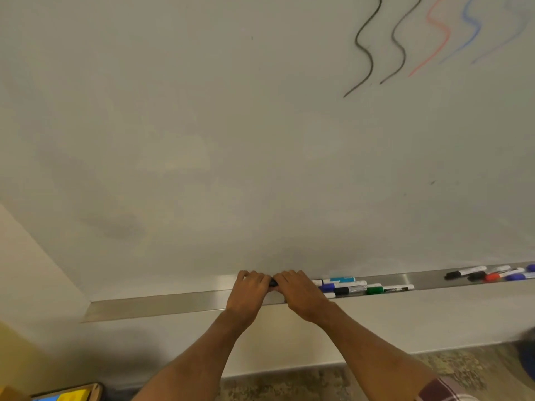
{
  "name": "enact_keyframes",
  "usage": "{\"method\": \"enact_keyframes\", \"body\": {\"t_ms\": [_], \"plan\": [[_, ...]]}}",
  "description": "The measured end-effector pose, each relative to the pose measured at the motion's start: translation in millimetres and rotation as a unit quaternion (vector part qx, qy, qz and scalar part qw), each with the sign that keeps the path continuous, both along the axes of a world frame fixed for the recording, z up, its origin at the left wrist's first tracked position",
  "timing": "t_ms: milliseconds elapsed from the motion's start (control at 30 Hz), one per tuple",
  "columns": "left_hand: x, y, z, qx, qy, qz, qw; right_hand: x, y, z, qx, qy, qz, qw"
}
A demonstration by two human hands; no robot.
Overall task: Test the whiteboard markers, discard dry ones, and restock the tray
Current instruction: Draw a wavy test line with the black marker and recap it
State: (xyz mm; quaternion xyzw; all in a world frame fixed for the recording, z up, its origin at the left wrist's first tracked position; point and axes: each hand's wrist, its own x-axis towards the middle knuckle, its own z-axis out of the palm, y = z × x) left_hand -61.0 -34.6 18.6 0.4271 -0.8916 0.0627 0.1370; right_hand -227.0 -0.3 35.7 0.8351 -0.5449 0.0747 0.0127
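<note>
While both hands meet at lower centre of the frame, a black marker (pixel 273 283) shows only as a short dark bit between them, just above the tray (pixel 159 303). Left hand (pixel 249 287): fingers curled over one end of the marker. Right hand (pixel 301 292): fingers curled over the other end, knuckles nearly touching the left's. Cap on or off, cannot tell; the fingers hide it.

Tray is a long metal ledge along the bottom edge of the whiteboard (pixel 202 140), running from lower left to the right edge of the frame. Just right of the right hand, a near cluster of markers (pixel 351 287) lies in the tray: blue, black and green caps, one teal-labelled at the back. Well apart from it, a far cluster of markers (pixel 489 274) lies at the right edge: black, red and blue caps.

Upper right of the board: wavy test lines (pixel 448 32), two black, one red, one blue, one faint bluish. Lower left corner: box (pixel 72 395) with yellow and blue contents, partly cut off. Patterned floor (pixel 289 383) along the bottom. Plaid sleeve (pixel 445 389) at lower right.
</note>
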Motion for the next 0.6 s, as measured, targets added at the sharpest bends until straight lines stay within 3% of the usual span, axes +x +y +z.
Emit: {"method": "enact_keyframes", "body": {"t_ms": [333,467,533,600], "plan": [[-21,3,43,-0.088,-0.006,-0.005,0.996,-25,-2,42,-0.053,-0.002,-0.010,0.999],[-29,7,60,-0.107,0.021,-0.007,0.994,-39,2,59,-0.124,0.004,-0.025,0.992],[-34,9,71,-0.131,0.053,0.013,0.990,-46,4,71,-0.149,-0.030,-0.032,0.988],[-39,6,83,-0.167,0.098,0.041,0.980,-51,5,82,-0.181,-0.117,-0.037,0.976]]}}
